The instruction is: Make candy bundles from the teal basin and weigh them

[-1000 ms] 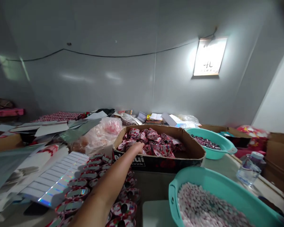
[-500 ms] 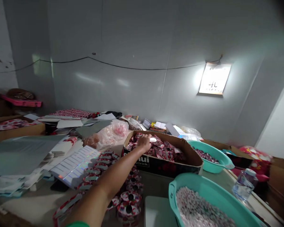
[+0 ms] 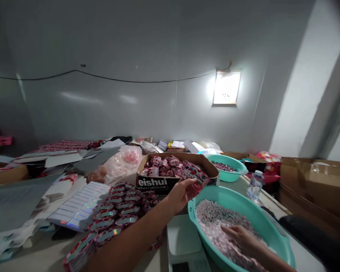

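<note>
My left hand (image 3: 181, 193) is closed on the edge of a pink and dark red printed packet (image 3: 197, 177). It holds the packet in front of the cardboard box (image 3: 151, 184), which is filled with similar packets. My right hand (image 3: 239, 238) reaches into the near teal basin (image 3: 229, 192), its fingers stretched out low over the small pinkish-white pieces (image 3: 212, 215). Some of its fingers are hidden, and I see nothing held in it. Left of my left forearm, filled packets (image 3: 121, 207) stand in rows on the table.
A pale green scale (image 3: 184, 236) stands left of the near basin. Behind are a second teal basin (image 3: 235, 166) with dark pieces and a water bottle (image 3: 255, 185). Grey sheets (image 3: 19, 204) and a clear pink plastic bag (image 3: 124, 160) lie left. A large carton (image 3: 314, 189) stands right.
My left hand has come out of the box toward me and right with a packet. My right hand has entered the view, in the near basin. The view has turned right.
</note>
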Available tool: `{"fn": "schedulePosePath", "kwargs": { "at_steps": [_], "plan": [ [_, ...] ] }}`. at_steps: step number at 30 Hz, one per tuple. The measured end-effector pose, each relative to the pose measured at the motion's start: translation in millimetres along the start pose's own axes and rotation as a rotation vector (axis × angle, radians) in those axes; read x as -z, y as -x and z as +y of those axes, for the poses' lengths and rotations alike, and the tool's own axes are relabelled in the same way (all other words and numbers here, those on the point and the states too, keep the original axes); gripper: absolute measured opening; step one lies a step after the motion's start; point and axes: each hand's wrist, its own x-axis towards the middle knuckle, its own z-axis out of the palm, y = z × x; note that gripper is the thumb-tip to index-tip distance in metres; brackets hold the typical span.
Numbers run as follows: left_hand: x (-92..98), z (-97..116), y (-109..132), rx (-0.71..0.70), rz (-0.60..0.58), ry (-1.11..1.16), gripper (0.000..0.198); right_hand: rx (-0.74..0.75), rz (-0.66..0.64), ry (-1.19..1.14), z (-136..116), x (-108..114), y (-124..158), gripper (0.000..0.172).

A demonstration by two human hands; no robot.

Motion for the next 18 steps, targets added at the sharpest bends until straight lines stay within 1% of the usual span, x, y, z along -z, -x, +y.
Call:
{"fn": "schedulePosePath", "kwargs": {
  "at_steps": [1,2,5,6,8,10,13,15,18],
  "plan": [
    [-0.9,-7,0,-0.015,0.011,-0.021,0.017,-0.033,-0.004,-0.065,-5,2,1,0.053],
    [-1.3,-13,-1,-0.046,0.026,-0.056,0.020,-0.037,0.028,-0.152,-11,6,2,0.051],
    [-1.5,-32,-5,-0.161,0.023,-0.220,0.038,-0.076,0.120,-0.483,-26,17,2,0.041],
    [-1.7,-38,-6,-0.199,0.005,-0.272,0.045,-0.100,0.114,-0.608,-30,22,1,0.038],
    [-2.4,-51,-10,-0.270,-0.039,-0.362,0.054,-0.124,0.059,-0.850,-37,31,-5,0.033],
    [-3.1,-65,-14,-0.318,-0.068,-0.479,0.057,-0.115,0.040,-1.052,-44,40,-11,0.028],
    [-3.1,-84,-19,-0.342,-0.064,-0.745,0.051,-0.102,0.029,-1.211,-54,54,-19,0.027],
    [-2.8,-94,-21,-0.368,-0.053,-0.959,0.046,-0.085,0.030,-1.259,-60,61,-22,0.027],
    [-5.8,-107,-22,-0.449,-0.065,-1.233,0.046,-0.088,0.043,-1.291,-69,67,-24,0.029]
  ]
}}
